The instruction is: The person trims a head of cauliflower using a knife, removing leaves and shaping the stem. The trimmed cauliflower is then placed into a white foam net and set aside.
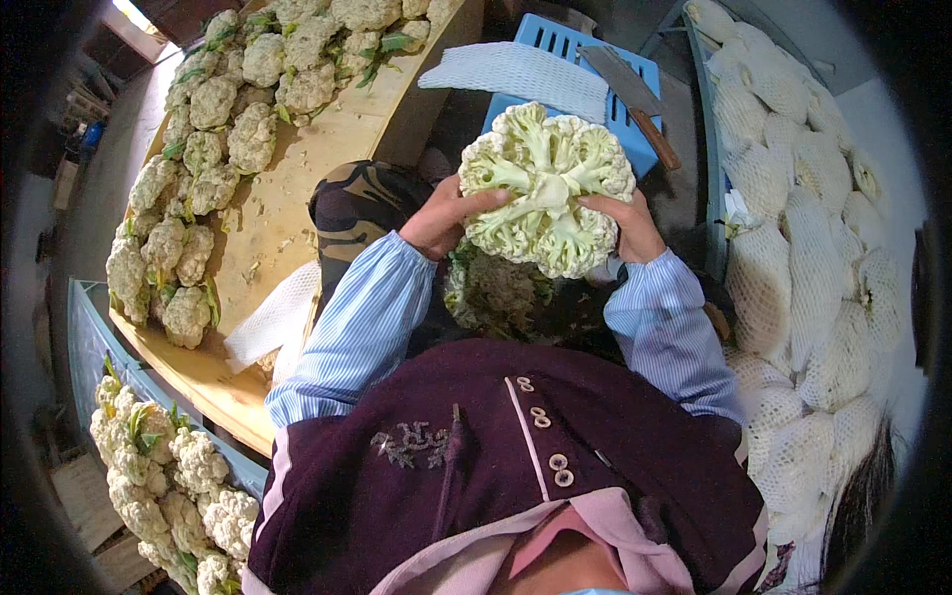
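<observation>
Between my two hands I hold a trimmed cauliflower head (550, 190), its cut stem and pale branching underside facing up. My left hand (450, 216) grips its left edge, the thumb pressed onto the stalks. On the opposite edge my right hand (628, 223) holds it the same way. Just beyond it stands an upturned blue plastic crate (535, 33). A white foam net sleeve (532, 74) lies across that crate, with a cleaver (628, 100) at its right, the wooden handle pointing towards me. Leaves and trimmings (494, 290) sit in shadow below the cauliflower.
On my left a wooden table (297, 178) bears many cauliflowers (212, 100) and another foam net sleeve (275, 316). A crate of cauliflowers (160, 476) stands at lower left. To my right, a large container (710, 149) is heaped with cauliflowers in foam nets (814, 223).
</observation>
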The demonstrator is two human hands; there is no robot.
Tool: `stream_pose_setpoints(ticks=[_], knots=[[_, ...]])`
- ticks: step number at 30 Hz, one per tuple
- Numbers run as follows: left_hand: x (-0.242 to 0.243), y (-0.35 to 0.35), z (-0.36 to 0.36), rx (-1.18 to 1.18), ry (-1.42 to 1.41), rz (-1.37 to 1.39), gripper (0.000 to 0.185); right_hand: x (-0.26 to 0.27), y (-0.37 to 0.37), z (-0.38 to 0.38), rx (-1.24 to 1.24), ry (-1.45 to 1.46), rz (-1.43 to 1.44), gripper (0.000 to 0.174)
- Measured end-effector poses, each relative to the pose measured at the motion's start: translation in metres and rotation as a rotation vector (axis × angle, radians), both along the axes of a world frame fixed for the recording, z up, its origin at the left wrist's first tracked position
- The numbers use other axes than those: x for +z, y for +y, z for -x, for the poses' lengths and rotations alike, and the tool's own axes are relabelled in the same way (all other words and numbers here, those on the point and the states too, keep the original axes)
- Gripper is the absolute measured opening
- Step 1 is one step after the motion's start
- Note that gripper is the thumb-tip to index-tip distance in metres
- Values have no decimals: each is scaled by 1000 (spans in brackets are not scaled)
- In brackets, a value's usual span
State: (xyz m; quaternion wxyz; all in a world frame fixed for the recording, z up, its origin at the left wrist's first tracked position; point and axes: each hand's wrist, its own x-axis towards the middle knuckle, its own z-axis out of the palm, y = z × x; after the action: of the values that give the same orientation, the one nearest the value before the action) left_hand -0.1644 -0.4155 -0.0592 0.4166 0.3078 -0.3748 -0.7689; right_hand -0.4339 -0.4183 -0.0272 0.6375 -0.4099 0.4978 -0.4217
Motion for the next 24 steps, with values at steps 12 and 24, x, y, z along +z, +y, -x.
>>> stream_pose_setpoints(ticks=[12,24], knots=[[25,-7,-28,154,-126,260,87,11,-16,15,-14,-88,79,49],[-16,-11,-4,32,-382,186,63,-44,-20,110,306,596,1139,53]])
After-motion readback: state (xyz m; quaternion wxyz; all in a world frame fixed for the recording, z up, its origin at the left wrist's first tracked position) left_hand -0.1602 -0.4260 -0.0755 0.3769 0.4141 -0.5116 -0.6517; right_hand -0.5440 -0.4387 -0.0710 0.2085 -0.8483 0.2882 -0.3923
